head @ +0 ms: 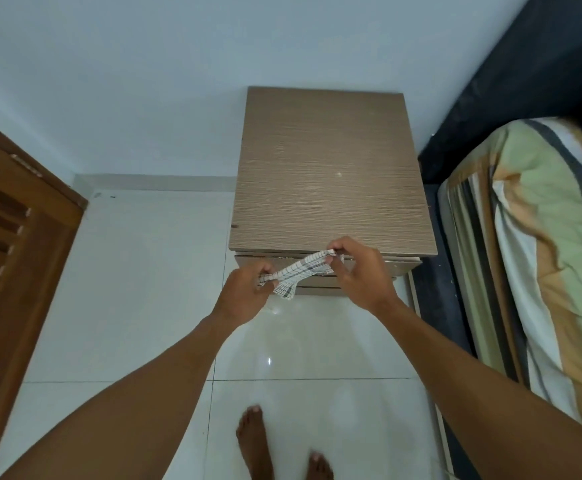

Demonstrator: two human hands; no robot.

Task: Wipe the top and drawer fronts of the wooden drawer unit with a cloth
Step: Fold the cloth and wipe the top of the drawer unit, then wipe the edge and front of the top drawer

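Nearest: two bare feet (252, 441) on a glossy white tiled floor (127, 289). Both forearms reach forward from the near edge.

Left hand (244, 296): fingers curled, pinching the left end of the cloth (298, 271). Right hand (359, 271): fingertips and thumb pinching the right end, which sits higher and farther. The cloth is white with a dark check, bunched lengthwise and pulled between the two hands, with a loose corner hanging down just right of the left hand. It is held in the air in front of the unit (327, 209), across the drawer fronts (320, 284). Whether it touches them cannot be told.

Drawer fronts: only narrow strips show below the overhanging top (327, 161), partly hidden by hands and cloth.

Top: light brown, fine horizontal grain, one small pale speck right of centre and a small dark mark at the near left edge.

Left of the unit, across the floor: a brown louvred door (16, 237). Right, just beside the unit: a bed (542, 254) with a striped cover and a dark headboard (525, 81) at its far end.

Farthest: a pale wall (144, 81), with the unit's back close against it
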